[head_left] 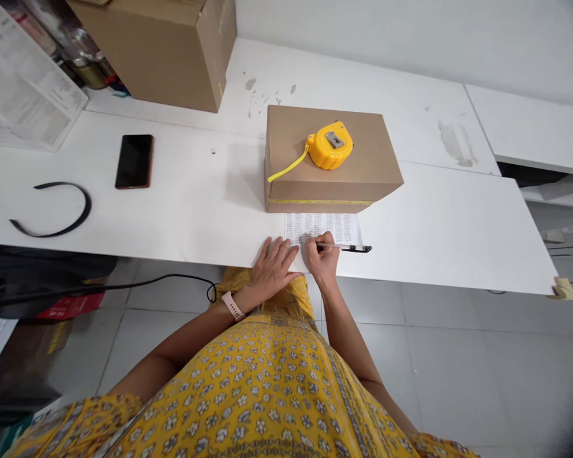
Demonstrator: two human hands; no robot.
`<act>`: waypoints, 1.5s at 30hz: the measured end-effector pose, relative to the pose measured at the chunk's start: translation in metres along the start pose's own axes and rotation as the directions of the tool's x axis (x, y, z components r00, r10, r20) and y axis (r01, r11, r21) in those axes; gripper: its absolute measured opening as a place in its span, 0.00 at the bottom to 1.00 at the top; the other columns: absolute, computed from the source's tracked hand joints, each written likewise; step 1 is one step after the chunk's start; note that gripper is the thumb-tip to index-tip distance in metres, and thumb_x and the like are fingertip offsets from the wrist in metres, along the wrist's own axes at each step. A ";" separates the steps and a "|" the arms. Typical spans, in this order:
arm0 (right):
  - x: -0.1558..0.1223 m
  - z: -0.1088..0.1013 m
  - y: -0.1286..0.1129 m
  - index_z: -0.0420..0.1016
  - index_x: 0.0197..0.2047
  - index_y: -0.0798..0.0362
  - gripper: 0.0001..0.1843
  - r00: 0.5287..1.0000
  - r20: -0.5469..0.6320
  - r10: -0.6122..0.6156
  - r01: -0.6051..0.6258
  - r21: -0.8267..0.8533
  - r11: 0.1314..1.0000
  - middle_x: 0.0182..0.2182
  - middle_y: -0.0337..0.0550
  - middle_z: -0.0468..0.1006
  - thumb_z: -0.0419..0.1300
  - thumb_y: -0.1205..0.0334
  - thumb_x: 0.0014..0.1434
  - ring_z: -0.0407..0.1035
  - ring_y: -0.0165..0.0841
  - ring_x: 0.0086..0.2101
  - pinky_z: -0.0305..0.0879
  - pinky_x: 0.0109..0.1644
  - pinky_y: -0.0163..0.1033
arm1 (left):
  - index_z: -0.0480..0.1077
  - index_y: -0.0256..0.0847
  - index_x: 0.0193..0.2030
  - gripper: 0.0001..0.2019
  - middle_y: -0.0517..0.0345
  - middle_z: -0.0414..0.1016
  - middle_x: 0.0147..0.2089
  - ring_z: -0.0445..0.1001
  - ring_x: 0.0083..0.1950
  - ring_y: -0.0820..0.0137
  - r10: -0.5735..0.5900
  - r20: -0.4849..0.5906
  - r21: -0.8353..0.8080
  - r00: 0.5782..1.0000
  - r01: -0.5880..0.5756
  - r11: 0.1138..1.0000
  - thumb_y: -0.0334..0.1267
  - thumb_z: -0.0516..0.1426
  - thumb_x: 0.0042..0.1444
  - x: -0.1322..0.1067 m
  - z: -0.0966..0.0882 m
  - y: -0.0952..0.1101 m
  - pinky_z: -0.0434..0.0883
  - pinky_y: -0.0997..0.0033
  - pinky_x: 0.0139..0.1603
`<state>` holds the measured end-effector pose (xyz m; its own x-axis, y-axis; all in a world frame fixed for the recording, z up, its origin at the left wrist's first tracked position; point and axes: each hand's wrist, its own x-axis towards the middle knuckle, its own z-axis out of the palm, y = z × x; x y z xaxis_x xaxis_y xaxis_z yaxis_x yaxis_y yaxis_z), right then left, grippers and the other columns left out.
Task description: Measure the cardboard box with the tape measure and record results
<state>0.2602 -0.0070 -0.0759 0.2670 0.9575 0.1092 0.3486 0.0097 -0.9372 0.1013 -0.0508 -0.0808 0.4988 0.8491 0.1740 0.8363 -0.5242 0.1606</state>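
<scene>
My right hand (pixel 322 256) is closed around a pen (pixel 351 247), its tip down by a sheet of paper (pixel 346 228) covered in rows of small print. Flat at the table's front edge lies my left hand (pixel 273 266), fingers spread, touching the paper's left side. Just behind the paper sits a closed cardboard box (pixel 363 146), which may cover the sheet's far end. On top of the box rests a yellow tape measure (pixel 333 146) with a short yellow wrist strap. A yellow measuring tape strip (pixel 319 201) runs along the box's front face.
A dark phone (pixel 134 161) and a black curved band (pixel 83 207) lie on the white table (pixel 200 210) at left. Behind them stands a larger cardboard box (pixel 172 57) beside a printed white package (pixel 23 83). A black cable (pixel 167 277) hangs below the front edge.
</scene>
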 end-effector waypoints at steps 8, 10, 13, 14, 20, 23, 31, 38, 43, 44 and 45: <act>0.000 -0.006 0.002 0.61 0.29 0.48 0.14 0.981 -0.194 0.016 -0.003 0.068 0.998 0.24 0.33 0.63 0.59 0.53 0.61 0.60 0.29 0.27 0.60 0.33 0.37 | 0.63 0.33 0.70 0.31 0.37 0.67 0.69 0.61 0.72 0.48 -0.003 -0.002 -0.002 1.000 0.003 1.000 0.53 0.53 0.68 0.000 -0.002 0.000 0.52 0.42 0.76; 0.010 -0.023 0.008 0.65 0.35 0.49 0.12 0.954 -0.299 -0.027 0.042 0.045 0.998 0.30 0.37 0.68 0.58 0.50 0.63 0.64 0.31 0.31 0.63 0.37 0.38 | 0.63 0.33 0.69 0.30 0.37 0.68 0.68 0.62 0.72 0.48 0.001 -0.015 -0.002 1.000 -0.001 1.000 0.53 0.54 0.68 0.001 -0.002 -0.001 0.53 0.42 0.75; 0.037 -0.068 0.028 0.69 0.46 0.52 0.13 0.904 -0.397 -0.161 0.098 -0.174 0.980 0.39 0.46 0.73 0.54 0.52 0.66 0.68 0.36 0.39 0.65 0.44 0.43 | 0.65 0.33 0.67 0.29 0.38 0.69 0.67 0.63 0.71 0.48 0.015 -0.045 -0.001 0.999 -0.015 1.000 0.51 0.55 0.68 -0.001 0.000 -0.005 0.55 0.42 0.74; 0.048 -0.086 0.036 0.71 0.47 0.52 0.13 0.891 -0.400 -0.214 0.098 -0.290 0.952 0.41 0.48 0.73 0.52 0.53 0.67 0.68 0.38 0.41 0.65 0.47 0.45 | 0.65 0.33 0.67 0.28 0.39 0.69 0.67 0.64 0.70 0.49 0.022 -0.058 -0.001 0.998 -0.022 1.000 0.51 0.55 0.68 -0.002 0.001 -0.006 0.56 0.43 0.74; 0.095 -0.162 0.079 0.76 0.52 0.55 0.23 0.969 -0.044 -0.243 0.117 -0.783 0.611 0.42 0.57 0.71 0.44 0.71 0.62 0.63 0.45 0.44 0.61 0.49 0.49 | 0.71 0.36 0.58 0.19 0.42 0.75 0.58 0.72 0.62 0.53 0.041 -0.152 -0.050 0.988 -0.049 0.998 0.47 0.55 0.68 0.001 -0.023 -0.005 0.70 0.48 0.62; 0.098 -0.164 0.089 0.73 0.59 0.56 0.28 0.964 0.002 -0.266 0.151 -0.828 0.540 0.44 0.59 0.73 0.43 0.75 0.61 0.63 0.46 0.44 0.61 0.50 0.49 | 0.73 0.39 0.50 0.11 0.48 0.78 0.49 0.75 0.51 0.60 0.032 -0.356 -0.127 0.934 -0.082 0.989 0.42 0.54 0.68 0.030 -0.064 -0.003 0.75 0.59 0.52; 0.089 -0.155 0.094 0.73 0.59 0.57 0.24 0.840 -0.273 -0.469 0.122 -0.748 0.653 0.42 0.55 0.78 0.47 0.69 0.63 0.69 0.45 0.44 0.69 0.47 0.48 | 0.58 0.38 0.67 0.36 0.38 0.60 0.71 0.58 0.71 0.48 -0.242 -0.387 -0.339 0.890 0.107 0.935 0.45 0.66 0.55 0.165 -0.149 -0.025 0.60 0.47 0.69; 0.088 -0.146 -0.019 0.77 0.51 0.54 0.17 0.726 -0.502 -0.470 0.335 -0.339 0.879 0.43 0.54 0.80 0.50 0.57 0.67 0.74 0.42 0.46 0.72 0.52 0.51 | 0.70 0.40 0.52 0.21 0.47 0.77 0.52 0.76 0.51 0.58 -0.300 -0.014 -0.852 0.954 0.146 0.502 0.52 0.60 0.57 0.192 -0.156 -0.031 0.72 0.58 0.53; 0.116 -0.119 -0.123 0.79 0.47 0.52 0.22 0.987 0.133 -0.085 0.022 0.416 0.909 0.41 0.50 0.83 0.58 0.42 0.64 0.77 0.37 0.42 0.76 0.49 0.45 | 0.74 0.37 0.48 0.22 0.49 0.79 0.43 0.77 0.37 0.67 -0.084 0.093 -0.995 0.992 0.096 0.029 0.55 0.57 0.60 0.191 -0.182 -0.019 0.72 0.69 0.36; 0.122 -0.113 -0.137 0.80 0.45 0.53 0.25 0.964 0.255 -0.071 -0.057 0.459 0.886 0.41 0.50 0.83 0.59 0.39 0.63 0.77 0.37 0.41 0.76 0.47 0.43 | 0.74 0.37 0.47 0.21 0.50 0.79 0.42 0.77 0.37 0.68 -0.081 0.103 -0.994 0.991 0.105 0.023 0.54 0.59 0.59 0.191 -0.187 -0.018 0.71 0.71 0.34; 0.127 -0.107 -0.147 0.81 0.42 0.54 0.26 0.937 0.342 -0.066 -0.110 0.471 0.875 0.40 0.50 0.83 0.60 0.38 0.61 0.77 0.36 0.39 0.76 0.46 0.42 | 0.74 0.37 0.46 0.20 0.51 0.79 0.41 0.77 0.36 0.68 -0.083 0.111 -0.993 0.990 0.114 0.026 0.53 0.60 0.58 0.190 -0.190 -0.019 0.70 0.73 0.33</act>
<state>0.3390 0.0820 0.1109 -0.0801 0.9955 0.0510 -0.1472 0.0388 -0.9883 0.1371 0.1078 0.1341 0.4502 0.8915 0.0512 -0.1477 0.0178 0.9889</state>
